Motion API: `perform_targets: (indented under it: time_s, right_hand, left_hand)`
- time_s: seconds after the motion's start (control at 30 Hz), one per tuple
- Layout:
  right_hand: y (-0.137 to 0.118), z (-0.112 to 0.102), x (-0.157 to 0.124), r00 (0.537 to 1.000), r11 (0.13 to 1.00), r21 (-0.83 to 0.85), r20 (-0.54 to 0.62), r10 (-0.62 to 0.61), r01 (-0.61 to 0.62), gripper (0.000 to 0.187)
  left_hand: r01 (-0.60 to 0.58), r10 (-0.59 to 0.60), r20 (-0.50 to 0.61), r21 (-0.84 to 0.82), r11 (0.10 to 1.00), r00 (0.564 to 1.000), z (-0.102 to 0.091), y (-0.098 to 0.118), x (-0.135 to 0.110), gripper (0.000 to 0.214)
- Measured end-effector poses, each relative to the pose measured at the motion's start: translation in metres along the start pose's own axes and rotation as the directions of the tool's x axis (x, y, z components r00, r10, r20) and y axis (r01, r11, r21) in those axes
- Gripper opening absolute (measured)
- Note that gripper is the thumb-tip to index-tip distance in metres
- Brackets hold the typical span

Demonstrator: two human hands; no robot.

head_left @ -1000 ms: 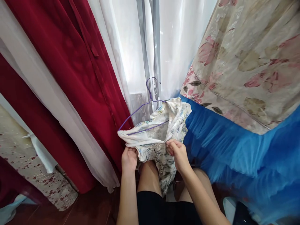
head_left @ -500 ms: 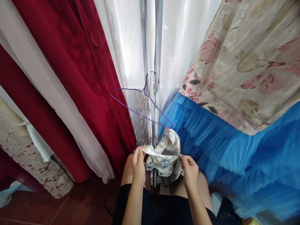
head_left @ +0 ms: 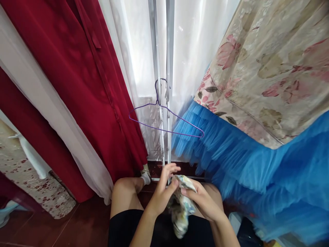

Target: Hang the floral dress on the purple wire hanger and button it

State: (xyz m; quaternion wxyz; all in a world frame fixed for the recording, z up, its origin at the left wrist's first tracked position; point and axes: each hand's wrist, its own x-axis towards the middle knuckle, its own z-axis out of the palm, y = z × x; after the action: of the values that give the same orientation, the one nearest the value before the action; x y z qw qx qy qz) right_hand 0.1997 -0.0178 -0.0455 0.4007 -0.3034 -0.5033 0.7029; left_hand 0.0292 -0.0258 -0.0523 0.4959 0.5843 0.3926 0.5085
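Above the dark shorts (head_left: 125,221), patterned garment (head_left: 180,221) hangs bunched, right hand (head_left: 205,199) clamped on it, left hand (head_left: 163,192) fingers apart, thumb at its edge, presumably keeping limp cloth gathered below purple hanger (head_left: 157,102).

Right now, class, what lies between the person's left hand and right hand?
The head view shows a bunched patterned garment between the left hand and the right hand, part hanging below.

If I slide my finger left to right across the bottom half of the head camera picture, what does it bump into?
Cream cloth with red flowers → pale sheer fabric → wide red drape → the person's left hand → bunched-up floral garment → right hand → ruffled blue tulle.
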Motion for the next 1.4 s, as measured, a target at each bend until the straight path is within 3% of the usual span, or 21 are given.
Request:
perform_targets:
  time_s: [0.03, 0.1, 0.17, 0.23, 0.3, 0.37, 0.47, 0.57, 0.67, 0.77, 0.93, 1.0, 1.07, 1.17, 1.3, 1.4]
  right_hand:
    - [-0.005, -0.005, -0.004, 1.0, 1.0, 0.006, 0.013, 0.006, -0.006, 0.03]
    - [-0.023, -0.02, -0.011, 0.998, 0.999, -0.034, 0.069, 0.014, -0.012, 0.03]
    - [-0.052, -0.039, -0.017, 0.992, 0.993, -0.118, 0.129, 0.009, 0.007, 0.031]
    - [-0.09, -0.06, -0.016, 0.994, 0.974, -0.213, 0.097, -0.057, 0.077, 0.028]
    - [-0.128, -0.078, -0.003, 0.992, 0.931, -0.344, 0.048, -0.116, 0.125, 0.028]
    - [-0.161, -0.09, 0.023, 0.978, 0.873, -0.451, -0.006, -0.209, 0.184, 0.028]
    - [-0.191, -0.09, 0.081, 0.905, 0.819, -0.475, -0.098, -0.413, 0.323, 0.028]
    - [-0.195, -0.076, 0.139, 0.917, 0.839, -0.422, -0.046, -0.397, 0.343, 0.031]
    - [-0.186, -0.061, 0.175, 0.946, 0.874, -0.372, 0.043, -0.321, 0.313, 0.033]
    - [-0.178, -0.053, 0.185, 0.963, 0.91, -0.315, 0.075, -0.258, 0.268, 0.03]
    - [-0.172, -0.045, 0.174, 0.99, 0.975, -0.18, 0.069, -0.119, 0.13, 0.031]
    - [-0.171, -0.044, 0.17, 0.995, 0.98, -0.173, 0.045, -0.092, 0.099, 0.024]
    - [-0.171, -0.045, 0.168, 0.997, 0.979, -0.186, 0.019, -0.08, 0.082, 0.023]
    - [-0.176, -0.049, 0.167, 0.998, 0.974, -0.22, 0.011, -0.06, 0.061, 0.026]
    - [-0.186, -0.047, 0.166, 1.0, 0.964, -0.265, 0.012, -0.007, 0.01, 0.029]
    - [-0.19, -0.042, 0.165, 0.999, 0.966, -0.254, 0.006, 0.054, -0.051, 0.031]
  left_hand:
    - [0.068, -0.071, 0.116, 0.031, 0.997, 0.991, -0.003, -0.005, -0.005, 0.049]
    - [0.186, -0.22, 0.291, 0.143, 0.972, 0.931, -0.006, -0.015, -0.017, 0.048]
    - [0.217, -0.308, 0.341, 0.28, 0.935, 0.888, -0.008, -0.025, -0.028, 0.043]
    - [0.206, -0.337, 0.283, 0.406, 0.89, 0.898, -0.012, -0.031, -0.035, 0.036]
    - [0.183, -0.29, 0.149, 0.495, 0.849, 0.945, -0.019, -0.033, -0.035, 0.035]
    - [0.112, -0.142, 0.012, 0.549, 0.828, 0.99, -0.029, -0.03, -0.03, 0.033]
    - [-0.049, 0.124, -0.087, 0.591, 0.805, 0.988, -0.044, -0.016, -0.015, 0.026]
    - [-0.147, 0.281, -0.149, 0.579, 0.802, 0.948, -0.061, 0.003, 0.001, 0.025]
    - [-0.112, 0.289, -0.273, 0.518, 0.848, 0.918, -0.083, 0.02, 0.011, 0.025]
    - [-0.048, 0.195, -0.31, 0.425, 0.904, 0.931, -0.107, 0.03, 0.011, 0.027]
    - [0.019, 0.045, -0.145, 0.413, 0.911, 0.988, -0.135, 0.023, 0.004, 0.033]
    - [-0.004, 0.037, -0.053, 0.518, 0.855, 0.998, -0.141, 0.016, 0.005, 0.037]
    - [-0.057, 0.072, 0.006, 0.674, 0.736, 0.997, -0.151, 0.008, 0.011, 0.039]
    - [-0.057, 0.126, -0.016, 0.834, 0.549, 0.992, -0.177, 0.007, 0.032, 0.033]
    - [0.02, 0.181, -0.099, 0.918, 0.397, 0.979, -0.227, 0.038, 0.078, 0.028]
    - [0.089, 0.257, -0.194, 0.924, 0.372, 0.947, -0.255, 0.076, 0.12, 0.016]
